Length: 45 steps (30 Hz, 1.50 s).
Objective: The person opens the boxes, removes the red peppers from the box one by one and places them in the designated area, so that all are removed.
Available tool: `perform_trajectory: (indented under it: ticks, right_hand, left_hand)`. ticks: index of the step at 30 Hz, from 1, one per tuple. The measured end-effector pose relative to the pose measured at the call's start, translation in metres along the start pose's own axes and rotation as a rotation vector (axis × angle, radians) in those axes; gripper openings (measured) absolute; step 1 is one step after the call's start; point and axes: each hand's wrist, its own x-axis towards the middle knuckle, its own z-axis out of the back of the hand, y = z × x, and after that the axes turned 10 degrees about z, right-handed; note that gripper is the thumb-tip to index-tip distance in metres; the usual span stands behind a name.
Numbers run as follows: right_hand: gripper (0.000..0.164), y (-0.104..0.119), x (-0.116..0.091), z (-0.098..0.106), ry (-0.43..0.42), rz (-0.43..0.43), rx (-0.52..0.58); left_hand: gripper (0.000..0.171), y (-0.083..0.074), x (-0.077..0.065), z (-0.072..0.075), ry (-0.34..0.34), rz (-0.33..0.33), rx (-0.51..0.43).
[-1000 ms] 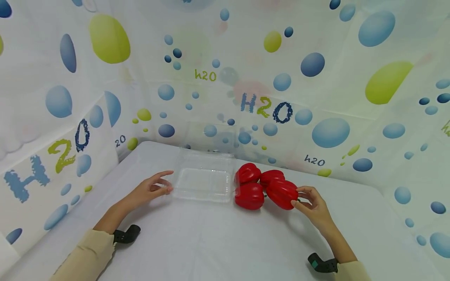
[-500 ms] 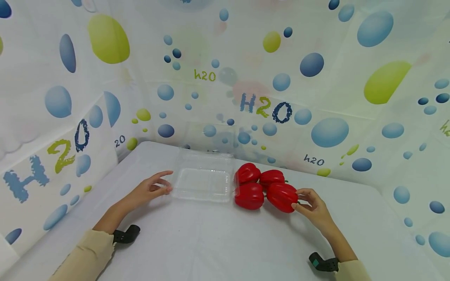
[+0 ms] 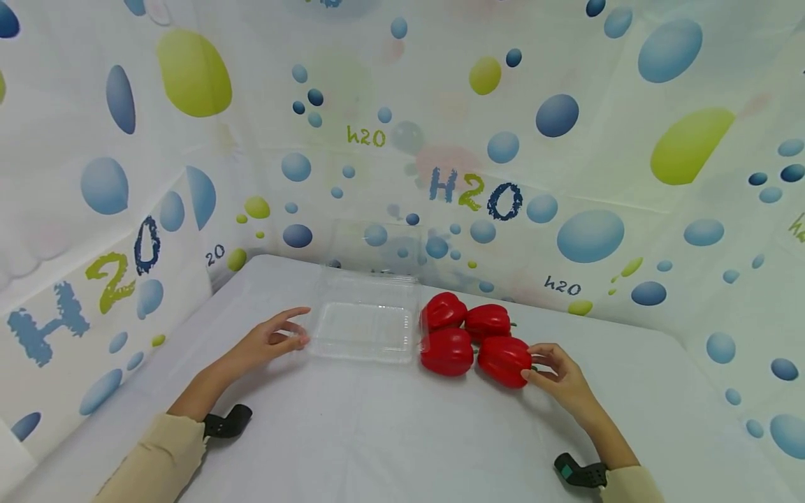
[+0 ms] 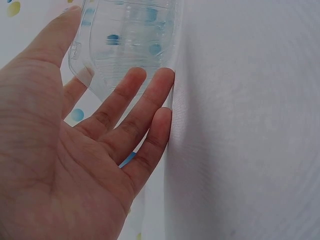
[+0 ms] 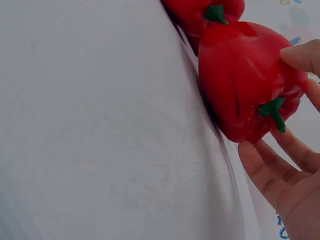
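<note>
My left hand is beside the left edge of a clear plastic clamshell container, whose lid stands raised at the back. Its fingers are loosely spread, and fingertips reach the container's edge in the left wrist view. My right hand holds a red bell pepper by its stem end, thumb on one side and fingers on the other. In the right wrist view the pepper's green stem points toward the palm. Three more red bell peppers lie against it: front left, back left and back right.
A white cloth covers the table. Behind and to the sides hangs a white curtain with blue and green dots and lettering. The container's right rim meets the left peppers. A black device is strapped to each wrist.
My right hand has lowered the front right pepper slightly toward me, so the back right pepper shows more fully. The left hand and the container have stayed in place.
</note>
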Motion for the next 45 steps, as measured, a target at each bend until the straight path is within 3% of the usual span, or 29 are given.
perform_trajectory:
  ticks: [24, 45]
  right_hand:
    - [0.041, -0.0086, 0.001, -0.0008, 0.022, -0.005, 0.022]
    - [0.037, -0.005, 0.001, -0.0003, 0.014, -0.078, 0.0]
  left_hand:
    - [0.061, -0.0023, -0.0015, -0.0007, -0.006, 0.037, 0.001]
    - [0.061, 0.0008, -0.0007, 0.0001, -0.017, 0.056, 0.044]
